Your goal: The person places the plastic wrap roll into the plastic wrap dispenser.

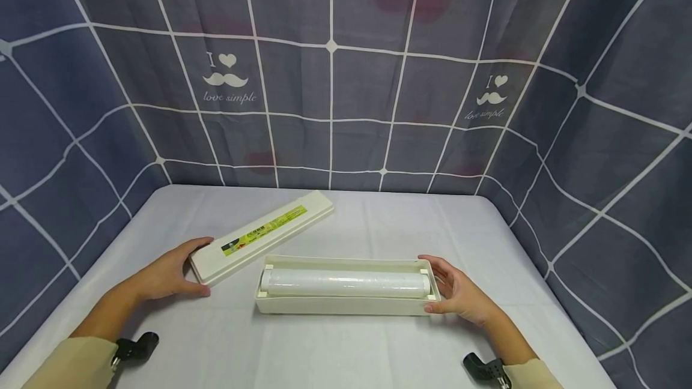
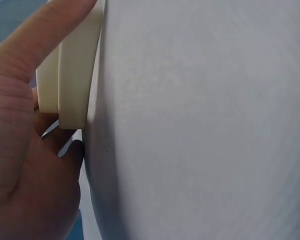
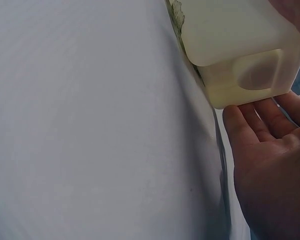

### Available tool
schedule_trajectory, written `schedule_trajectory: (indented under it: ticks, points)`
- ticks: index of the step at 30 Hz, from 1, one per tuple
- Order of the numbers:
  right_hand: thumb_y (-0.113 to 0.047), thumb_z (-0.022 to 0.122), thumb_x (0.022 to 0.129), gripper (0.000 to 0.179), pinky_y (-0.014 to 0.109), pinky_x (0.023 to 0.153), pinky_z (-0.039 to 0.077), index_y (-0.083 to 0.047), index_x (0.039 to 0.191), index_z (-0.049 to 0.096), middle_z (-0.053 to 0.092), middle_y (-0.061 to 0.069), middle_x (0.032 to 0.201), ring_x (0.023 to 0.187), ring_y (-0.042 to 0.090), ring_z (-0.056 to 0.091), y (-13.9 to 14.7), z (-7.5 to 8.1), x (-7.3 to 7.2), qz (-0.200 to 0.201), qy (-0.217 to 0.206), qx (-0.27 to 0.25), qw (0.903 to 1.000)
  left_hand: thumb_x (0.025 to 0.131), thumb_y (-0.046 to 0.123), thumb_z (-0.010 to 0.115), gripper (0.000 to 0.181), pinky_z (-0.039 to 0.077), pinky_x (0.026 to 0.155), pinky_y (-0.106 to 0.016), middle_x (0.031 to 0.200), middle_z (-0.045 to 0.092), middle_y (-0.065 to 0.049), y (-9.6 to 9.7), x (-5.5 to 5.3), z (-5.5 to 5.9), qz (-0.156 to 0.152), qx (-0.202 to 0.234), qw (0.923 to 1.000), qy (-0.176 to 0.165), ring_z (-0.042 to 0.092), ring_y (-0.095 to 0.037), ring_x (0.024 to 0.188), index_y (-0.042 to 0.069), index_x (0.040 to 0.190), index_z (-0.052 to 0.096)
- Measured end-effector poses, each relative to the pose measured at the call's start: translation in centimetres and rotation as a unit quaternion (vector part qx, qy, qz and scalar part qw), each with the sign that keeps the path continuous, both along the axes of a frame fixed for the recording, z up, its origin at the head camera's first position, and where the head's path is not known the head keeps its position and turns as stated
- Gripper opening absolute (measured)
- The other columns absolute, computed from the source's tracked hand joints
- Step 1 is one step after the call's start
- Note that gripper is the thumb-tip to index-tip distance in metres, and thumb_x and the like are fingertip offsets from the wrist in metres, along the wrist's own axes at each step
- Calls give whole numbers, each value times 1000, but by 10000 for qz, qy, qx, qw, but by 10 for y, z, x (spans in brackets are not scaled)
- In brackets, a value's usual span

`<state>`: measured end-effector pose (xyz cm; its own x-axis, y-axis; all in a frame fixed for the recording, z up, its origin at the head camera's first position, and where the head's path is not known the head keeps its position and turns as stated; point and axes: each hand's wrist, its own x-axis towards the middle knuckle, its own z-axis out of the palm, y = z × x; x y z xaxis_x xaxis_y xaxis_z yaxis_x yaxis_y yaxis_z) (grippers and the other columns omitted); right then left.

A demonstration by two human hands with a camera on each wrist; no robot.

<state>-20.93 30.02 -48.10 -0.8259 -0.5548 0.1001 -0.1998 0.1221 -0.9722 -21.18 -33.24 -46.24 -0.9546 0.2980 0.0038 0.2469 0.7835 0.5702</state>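
Note:
A long cream plastic box point(image 1: 340, 306) sits on the white table with its top off, and a roll of cling film point(image 1: 346, 283) lies lengthwise inside. My right hand point(image 1: 459, 293) grips the box's right end, thumb at the front corner and fingers round the back one. In the right wrist view, the box's end point(image 3: 245, 80) shows a rounded cutout close to the fingers. The long cream lid point(image 1: 286, 234), with a green-yellow label, lies slanted behind and left of the box. My left hand point(image 1: 167, 269) holds its near left end between thumb and fingers.
A white cloth covers the table point(image 1: 346, 353). Behind it hangs a dark grey-blue curtain point(image 1: 303, 89) with white grid lines, and similar curtains close off both sides. Each forearm wears a black wrist camera point(image 1: 137, 348) at the beige sleeve's cuff.

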Motion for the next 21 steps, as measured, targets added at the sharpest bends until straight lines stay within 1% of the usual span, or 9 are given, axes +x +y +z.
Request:
schedule_trajectory:
  ticks: [2,8,14,21]
  points:
    - [3,86,75,103,15,107,47,10,156,23,37,32,153,134,3,51,0,0,0,10,-11,-18,10000,63,50,95,122,37,108,-49,154,44,-27,0,-1,0,-23,-14,10000,8,40,-49,141,-2,155,33]
    - [4,86,74,103,15,106,48,9,156,23,37,32,153,134,3,52,0,-1,-1,20,-26,-17,10000,63,51,94,123,37,107,-57,153,44,-28,2,-1,-1,-10,-33,10000,-1,41,-49,140,-3,154,32]
    - [3,86,74,102,15,106,47,10,155,24,39,31,151,132,3,53,-1,0,0,-13,26,-1,10000,64,48,95,121,37,107,-62,153,44,-29,3,0,0,-4,-23,10000,-4,42,-50,140,-4,154,32]
    - [4,86,74,103,15,106,47,10,155,23,39,30,152,132,3,53,-1,1,0,-13,-21,-16,10000,63,45,97,121,39,105,-63,151,45,-30,5,0,1,-74,-82,9999,109,44,-50,137,-5,153,33]
